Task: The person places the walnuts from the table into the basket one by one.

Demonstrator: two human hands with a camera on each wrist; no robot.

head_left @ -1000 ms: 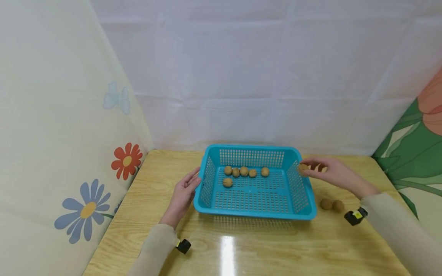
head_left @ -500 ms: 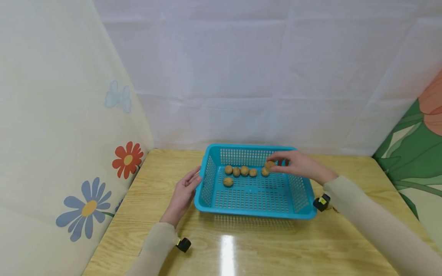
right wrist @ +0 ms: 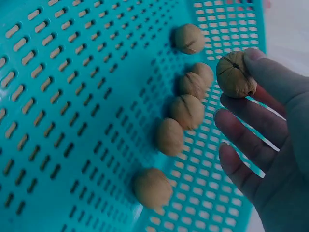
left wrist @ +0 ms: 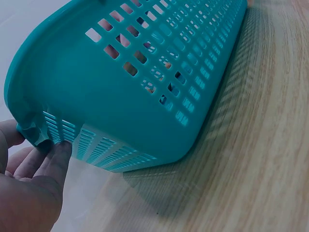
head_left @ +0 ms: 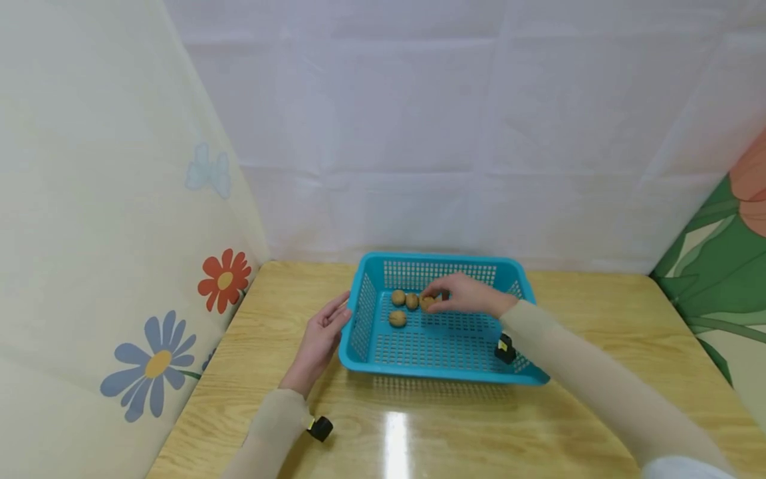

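My right hand [head_left: 463,294] is inside the blue plastic basket [head_left: 443,376], over the row of walnuts near its back wall. Between thumb and fingers it pinches a walnut [right wrist: 235,75], held above the others in the right wrist view; the remaining fingers are spread. A single walnut [head_left: 397,319] lies in front of the row, toward the basket's left side. At the left end of the basket, my left hand [head_left: 317,342] holds the rim, thumb at the edge and fingertips [left wrist: 60,150] against the outer wall. Part of the row is hidden behind my right hand.
The basket stands on a wooden table [head_left: 359,432], close to a white cloth backdrop [head_left: 383,133]. Flower-printed cloth [head_left: 143,219] hangs at the left, with another printed cloth [head_left: 724,266] at the right. My right forearm crosses the basket's right front corner.
My right hand has carried the walnut leftward, from the basket's right rim to over the row inside. Two walnuts on the table at right are now hidden by my arm. The left hand stays put.
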